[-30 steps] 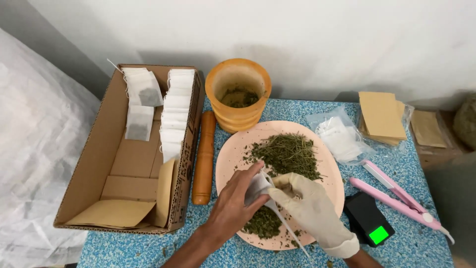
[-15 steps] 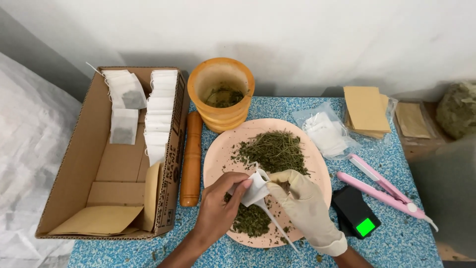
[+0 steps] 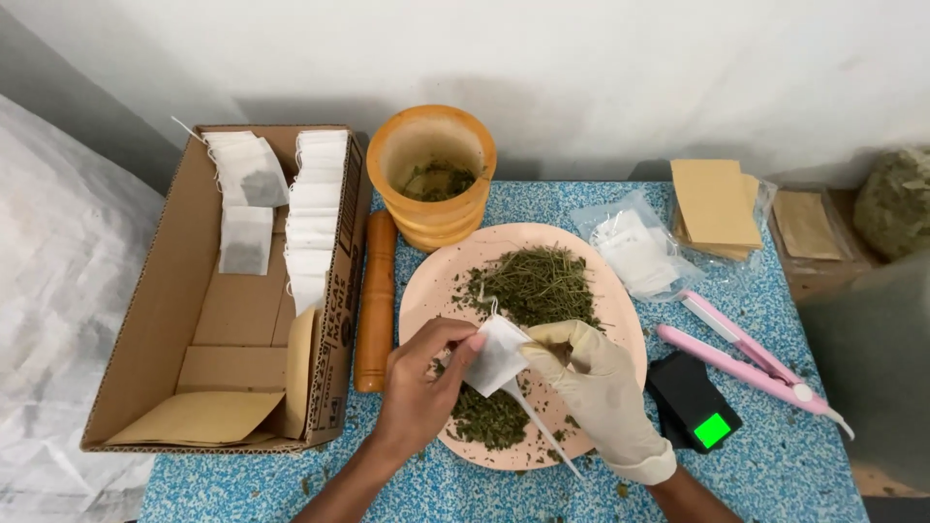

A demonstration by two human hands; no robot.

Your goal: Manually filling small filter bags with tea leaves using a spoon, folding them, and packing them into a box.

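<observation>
1. We take the pink plate (image 3: pixel 426 291) as our landmark; it sits on the blue speckled bench (image 3: pixel 775 455) with dried green herb (image 3: pixel 533 283) heaped on its far half and a smaller pile (image 3: pixel 489 418) on its near edge.
2. Over the plate's near half, our bare left hand (image 3: pixel 418 387) pinches a small white filter bag (image 3: pixel 496 354), fingers clenched on its edge, apparently to keep its mouth up and open above the plate so spills land there.
3. Our gloved right hand (image 3: pixel 601 387) meets the bag from the right, fingertips closed at its mouth; whether they grip herb or only the bag we cannot tell. A thin white stick (image 3: pixel 542 434) runs down from the bag.
4. Left of the plate lie a wooden pestle (image 3: pixel 375 300) and a cardboard box (image 3: pixel 155 339) with filled bags (image 3: pixel 315 208) stacked upright.
5. Behind the plate stands a wooden mortar (image 3: pixel 431 174).
6. Right of the plate lie empty bags in plastic (image 3: pixel 635 254), brown envelopes (image 3: pixel 715 203), a pink sealer (image 3: pixel 751 353) and a small black scale (image 3: pixel 693 402), all within reach.
</observation>
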